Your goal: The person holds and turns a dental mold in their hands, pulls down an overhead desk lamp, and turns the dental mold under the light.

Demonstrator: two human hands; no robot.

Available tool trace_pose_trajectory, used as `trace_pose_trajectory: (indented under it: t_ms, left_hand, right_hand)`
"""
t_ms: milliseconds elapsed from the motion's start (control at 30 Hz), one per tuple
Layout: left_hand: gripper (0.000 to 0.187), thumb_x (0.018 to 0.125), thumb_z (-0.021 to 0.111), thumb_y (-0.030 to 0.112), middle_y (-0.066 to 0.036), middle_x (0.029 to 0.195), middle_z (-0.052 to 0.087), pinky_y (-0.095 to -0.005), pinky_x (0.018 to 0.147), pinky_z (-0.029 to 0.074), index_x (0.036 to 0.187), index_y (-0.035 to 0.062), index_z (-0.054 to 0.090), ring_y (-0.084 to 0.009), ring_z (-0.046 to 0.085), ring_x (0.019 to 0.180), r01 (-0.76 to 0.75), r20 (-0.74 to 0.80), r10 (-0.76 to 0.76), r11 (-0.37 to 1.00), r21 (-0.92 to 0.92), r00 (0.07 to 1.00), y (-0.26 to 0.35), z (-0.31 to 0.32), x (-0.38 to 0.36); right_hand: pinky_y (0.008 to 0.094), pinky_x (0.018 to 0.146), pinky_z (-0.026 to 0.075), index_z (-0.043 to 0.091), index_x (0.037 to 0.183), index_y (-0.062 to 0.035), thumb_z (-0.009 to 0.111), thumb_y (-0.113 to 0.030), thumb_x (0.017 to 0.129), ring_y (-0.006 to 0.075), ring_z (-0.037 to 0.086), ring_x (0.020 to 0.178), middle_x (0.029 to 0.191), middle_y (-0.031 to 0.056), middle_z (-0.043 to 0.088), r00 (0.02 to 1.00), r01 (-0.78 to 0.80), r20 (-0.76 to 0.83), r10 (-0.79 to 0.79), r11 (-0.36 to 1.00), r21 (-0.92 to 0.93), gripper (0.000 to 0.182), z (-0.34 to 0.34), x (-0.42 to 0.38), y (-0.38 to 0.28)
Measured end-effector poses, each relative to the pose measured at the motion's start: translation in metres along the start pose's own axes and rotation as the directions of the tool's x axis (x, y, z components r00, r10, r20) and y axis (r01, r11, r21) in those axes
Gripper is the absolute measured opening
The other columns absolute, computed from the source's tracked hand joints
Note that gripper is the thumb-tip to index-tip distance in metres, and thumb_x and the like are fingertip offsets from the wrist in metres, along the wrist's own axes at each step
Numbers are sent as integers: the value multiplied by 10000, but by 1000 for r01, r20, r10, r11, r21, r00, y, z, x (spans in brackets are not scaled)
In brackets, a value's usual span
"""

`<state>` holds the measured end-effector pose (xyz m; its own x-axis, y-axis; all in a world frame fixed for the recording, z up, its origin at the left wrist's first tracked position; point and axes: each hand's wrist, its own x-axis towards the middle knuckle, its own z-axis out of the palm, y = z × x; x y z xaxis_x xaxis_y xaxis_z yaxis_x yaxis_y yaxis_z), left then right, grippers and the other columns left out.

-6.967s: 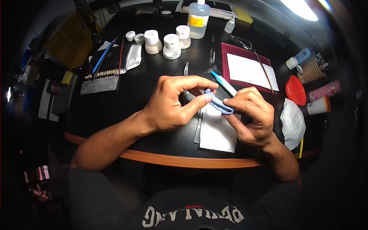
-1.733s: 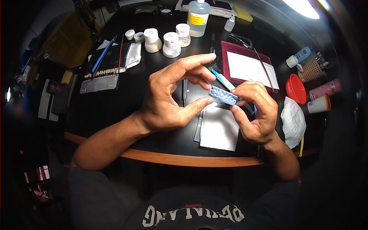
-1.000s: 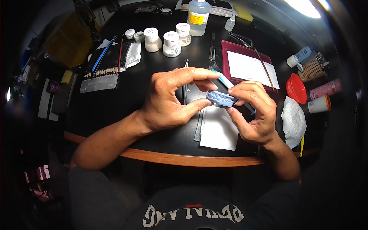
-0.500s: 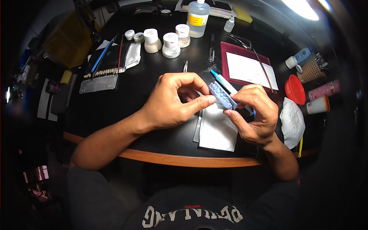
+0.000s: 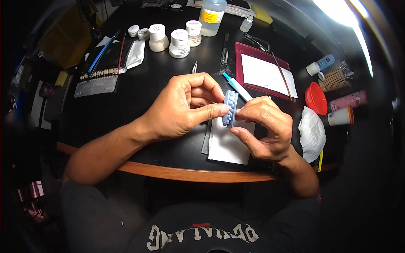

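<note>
Above the white paper (image 5: pixel 228 145) on the black worktop (image 5: pixel 143 97), the left hand (image 5: pixel 181 107) and right hand (image 5: pixel 263 128) pinch a blue tooth mould (image 5: pixel 230 109) between their fingertips, upright. White jars (image 5: pixel 179 42) stand at eleven o'clock.

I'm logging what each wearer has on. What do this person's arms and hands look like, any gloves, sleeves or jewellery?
Both the left hand and the right hand are bare: no gloves, rings or watch show. The forearms are uncovered, no sleeves reaching them. The dark shirt carries pale block lettering.
</note>
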<state>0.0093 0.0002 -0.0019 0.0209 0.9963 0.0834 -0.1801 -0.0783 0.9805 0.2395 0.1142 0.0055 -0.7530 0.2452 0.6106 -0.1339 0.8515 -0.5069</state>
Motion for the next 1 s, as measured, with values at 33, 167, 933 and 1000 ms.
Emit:
trace_pose_trajectory:
  t_ms: [33, 167, 933, 1000]
  left_hand:
    - [211, 966, 820, 41, -38, 1022, 726, -227, 839, 591, 1103, 17, 661, -74, 724, 948, -4, 1, 4, 1000, 19, 1000, 1, 0, 0]
    - [201, 972, 819, 59, -40, 1028, 738, -223, 843, 590, 1112, 13, 683, -68, 718, 944, -17, 0, 17, 999, 52, 1000, -1, -2, 1]
    - [331, 933, 823, -17, -90, 1067, 724, -261, 927, 620, 1197, -14, 622, -118, 745, 1005, 50, 77, -51, 999, 13, 996, 1, 5, -3]
    - [339, 928, 828, -15, -94, 1060, 725, -265, 935, 622, 1195, -15, 619, -121, 749, 1000, 56, 83, -54, 998, -18, 995, -1, 5, -3]
  right_hand:
    - [337, 712, 559, 776, 1021, 22, 935, -41, 736, 248, 715, 851, 896, 114, 763, 1000, -5, -7, 5, 1000, 4, 333, 1, -1, 0]
    - [327, 699, 561, 765, 1064, 24, 940, -42, 738, 238, 702, 846, 924, 117, 760, 999, 22, -24, -22, 1000, 2, 376, 0, -1, 2]
    - [304, 697, 622, 754, 1226, -19, 998, -142, 685, 240, 710, 1041, 1207, 175, 687, 998, 17, -60, -16, 1000, 18, 606, 4, -4, 0]
    - [305, 698, 627, 757, 1244, -19, 991, -135, 683, 237, 714, 1038, 1202, 174, 684, 998, 15, -55, -14, 1000, 23, 618, 5, -4, 0]
